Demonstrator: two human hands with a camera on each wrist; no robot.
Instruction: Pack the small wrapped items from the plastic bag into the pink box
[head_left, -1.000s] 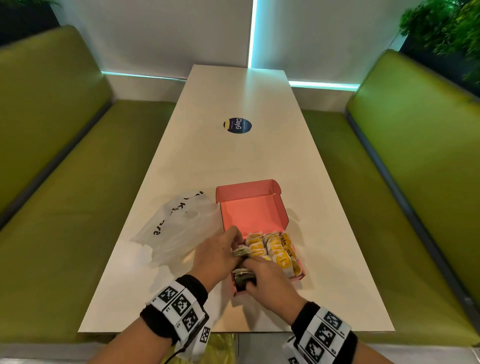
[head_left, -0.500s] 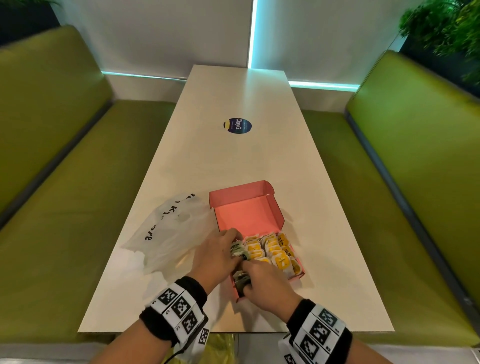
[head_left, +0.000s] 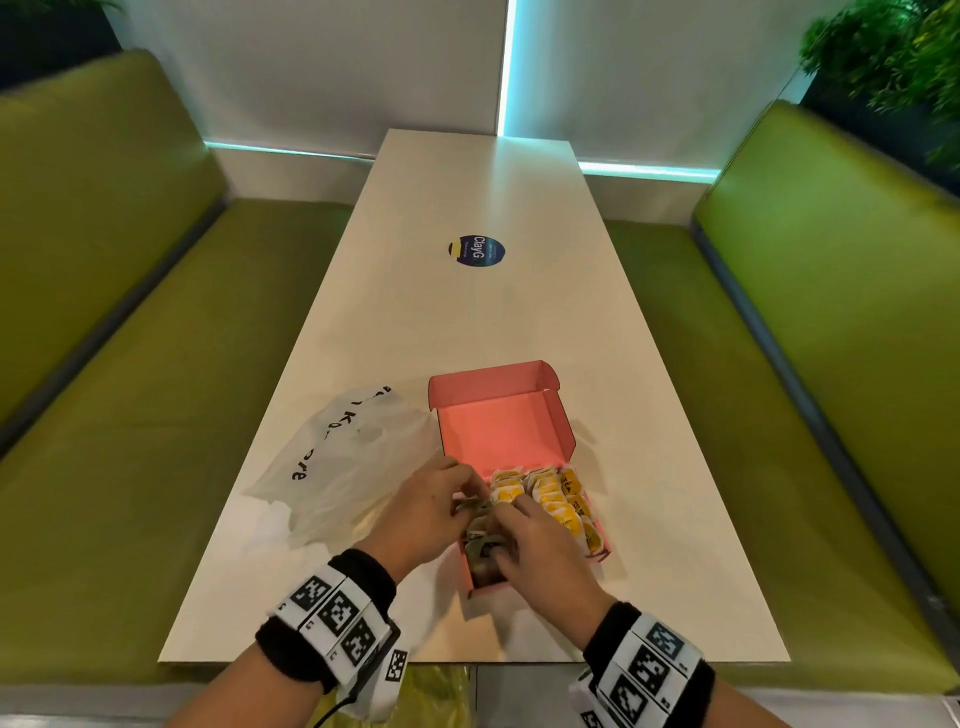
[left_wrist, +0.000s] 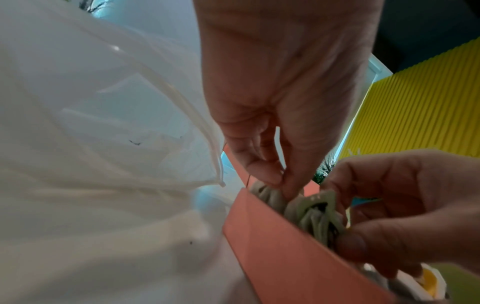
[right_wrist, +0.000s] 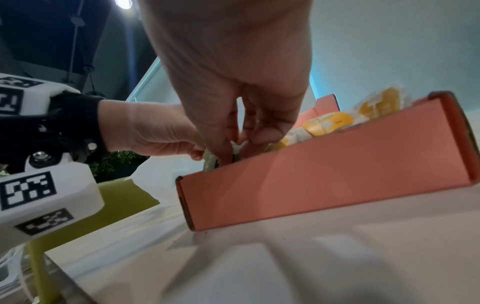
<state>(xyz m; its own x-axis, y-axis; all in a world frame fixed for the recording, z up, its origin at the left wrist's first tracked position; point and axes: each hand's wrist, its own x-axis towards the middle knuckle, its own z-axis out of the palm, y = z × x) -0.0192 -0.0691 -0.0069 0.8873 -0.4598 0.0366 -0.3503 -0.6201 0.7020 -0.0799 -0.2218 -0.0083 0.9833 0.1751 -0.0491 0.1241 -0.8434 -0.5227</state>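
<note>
The pink box (head_left: 503, 431) lies open on the white table, lid flat behind it. Yellow-and-white wrapped items (head_left: 550, 496) fill its right and middle rows. Green wrapped items (head_left: 480, 551) stand packed along its left row. My left hand (head_left: 436, 506) pinches the green wrappers (left_wrist: 270, 198) at the far part of that row. My right hand (head_left: 524, 551) grips the green wrappers (left_wrist: 317, 218) at the near part, fingers curled into the box (right_wrist: 324, 181). The crumpled white plastic bag (head_left: 343, 462) lies just left of the box.
Green bench seats (head_left: 156, 415) flank the table on both sides. A round dark sticker (head_left: 476, 250) sits mid-table, beyond the box. The table's near edge (head_left: 467, 661) runs just under my wrists. A plant (head_left: 893, 57) stands at the far right.
The box slid slightly toward the left and nearer the bag. Both hands stayed on the green items in the left row, pressing closer together.
</note>
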